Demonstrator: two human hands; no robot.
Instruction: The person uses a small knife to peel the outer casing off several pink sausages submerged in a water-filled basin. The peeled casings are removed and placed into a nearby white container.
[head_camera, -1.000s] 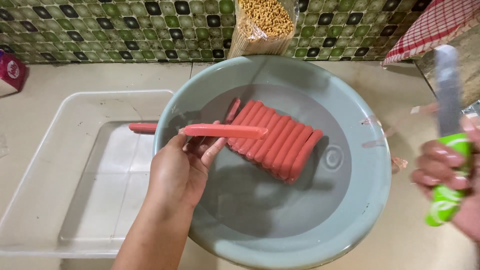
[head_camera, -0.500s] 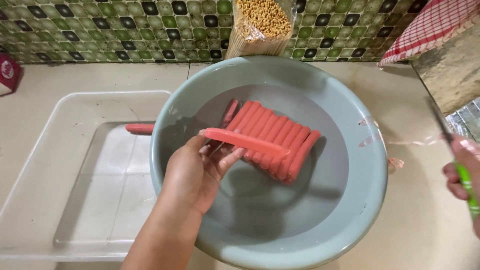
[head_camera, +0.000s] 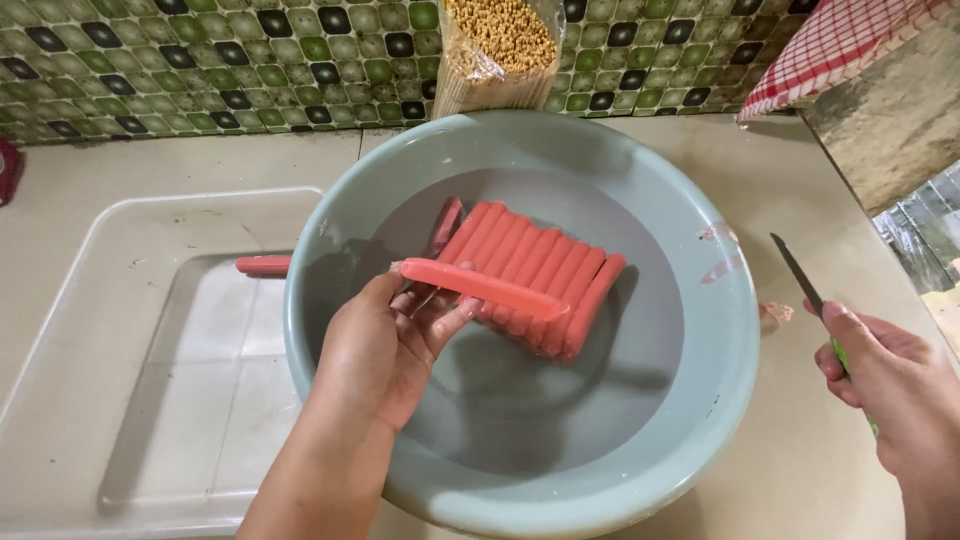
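My left hand (head_camera: 385, 345) holds one red sausage (head_camera: 482, 288) by its left end, level over a grey-green basin (head_camera: 700, 400). A tight row of several red sausages (head_camera: 535, 275) lies in the basin just beyond it. My right hand (head_camera: 895, 385) is at the right edge, outside the basin, gripping a knife (head_camera: 797, 272) with a green handle; its dark blade points up and away.
A clear plastic tray (head_camera: 130, 330) sits left of the basin with one sausage (head_camera: 263, 265) in it. A bag of yellow beans (head_camera: 497, 45) leans on the green tiled wall. A red checked cloth (head_camera: 845, 45) covers something at the top right.
My left hand has drawn the held sausage a little right and lower over the basin. My right hand has turned the knife from upright to edge-on and lowered it.
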